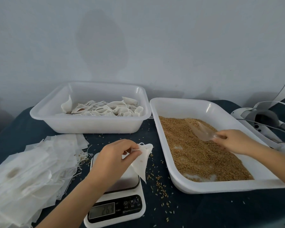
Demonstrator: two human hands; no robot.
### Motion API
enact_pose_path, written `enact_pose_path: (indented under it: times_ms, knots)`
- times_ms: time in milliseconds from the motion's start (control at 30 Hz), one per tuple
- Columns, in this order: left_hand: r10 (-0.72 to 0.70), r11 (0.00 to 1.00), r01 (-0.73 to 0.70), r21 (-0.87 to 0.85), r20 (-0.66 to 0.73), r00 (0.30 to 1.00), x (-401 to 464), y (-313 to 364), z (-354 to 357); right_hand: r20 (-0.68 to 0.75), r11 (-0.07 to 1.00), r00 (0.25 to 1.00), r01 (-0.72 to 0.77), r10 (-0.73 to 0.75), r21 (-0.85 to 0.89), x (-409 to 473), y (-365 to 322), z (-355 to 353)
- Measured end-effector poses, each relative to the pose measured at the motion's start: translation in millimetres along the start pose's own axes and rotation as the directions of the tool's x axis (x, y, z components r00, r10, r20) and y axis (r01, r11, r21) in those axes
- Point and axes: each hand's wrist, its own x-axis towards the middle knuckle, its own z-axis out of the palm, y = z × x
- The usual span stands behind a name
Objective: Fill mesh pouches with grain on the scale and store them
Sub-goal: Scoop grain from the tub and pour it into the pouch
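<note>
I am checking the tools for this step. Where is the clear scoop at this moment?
In the head view, the clear scoop is on the right, inside the grain tray, its mouth in the grain, gripped by the right hand.

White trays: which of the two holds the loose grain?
The right-hand tray, nearer the right hand, which holds a clear scoop in the brown grain. The far-left tray holds only white pouches.

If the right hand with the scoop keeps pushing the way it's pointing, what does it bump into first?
Probably the grain: the right hand aims the clear scoop up-left with its tip already in the pile. Beyond that comes the tray's far wall, though depth is uncertain.
</note>
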Motion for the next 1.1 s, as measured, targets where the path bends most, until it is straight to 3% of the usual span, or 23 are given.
enact_pose_path:
  times_ms: [167,367,633,800,1100]
  knots:
    - [-0.002,1.0,0.002,0.005,-0.009,1.0,2.2,-0.8,-1.6,-0.025,0.991,0.998,0.054,-0.051,0.12,-4.3,-8.1,-2.2]
    - [0.082,0.993,-0.081,0.08,-0.014,0.996,12.3,-1.6,-14.9,0.019,0.974,0.98,0.194,-0.198,0.119,-18.4,-35.0,-41.5]
    - [0.07,0.993,-0.07,0.096,-0.001,0.998,21.8,-7.4,-30.1,0.124,0.869,0.869,0.45,-0.479,0.208,-46.0,-90.2,-81.3]
    - [0.13,0.973,-0.15,0.178,0.119,0.984,22.1,-7.3,-38.4,0.221,0.816,0.786,0.558,-0.577,0.148,-48.0,-117.7,-74.3]
    - [0.187,0.932,-0.259,0.255,0.275,0.943,22.7,-8.2,-42.9,0.306,0.757,0.727,0.653,-0.615,-0.028,-45.3,-134.3,-65.0]
